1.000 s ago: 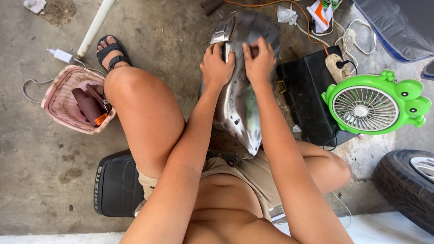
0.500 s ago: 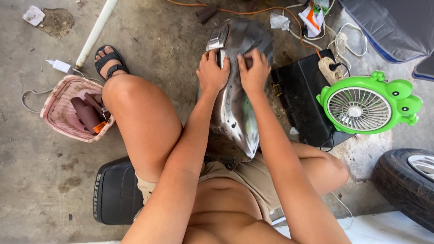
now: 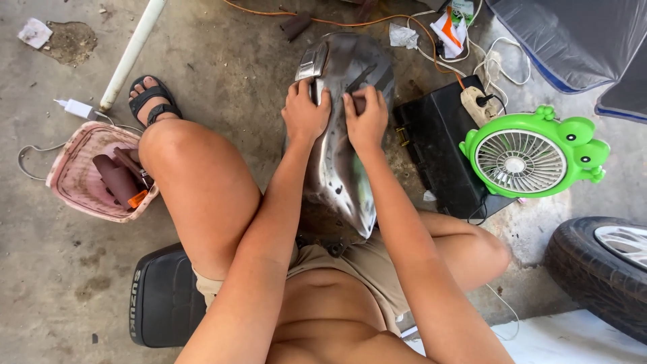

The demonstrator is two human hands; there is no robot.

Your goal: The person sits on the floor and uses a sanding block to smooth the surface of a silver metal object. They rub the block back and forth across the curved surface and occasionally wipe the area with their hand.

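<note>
Pressing on the bare metal tank (image 3: 340,145) between the knees, the 2 hands, left hand (image 3: 304,113) and right hand (image 3: 365,121), lie flat, gripping nothing, slightly nearer than 0.5 s ago.

Basket (image 3: 81,176) left of metal tank (image 3: 344,155) (fan (image 3: 522,158) right, on case (image 3: 441,158)).

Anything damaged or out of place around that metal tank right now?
The bare metal tank under the left hand and right hand shows dark pits and scuffs. Loose cables tangle beside the green fan.
</note>
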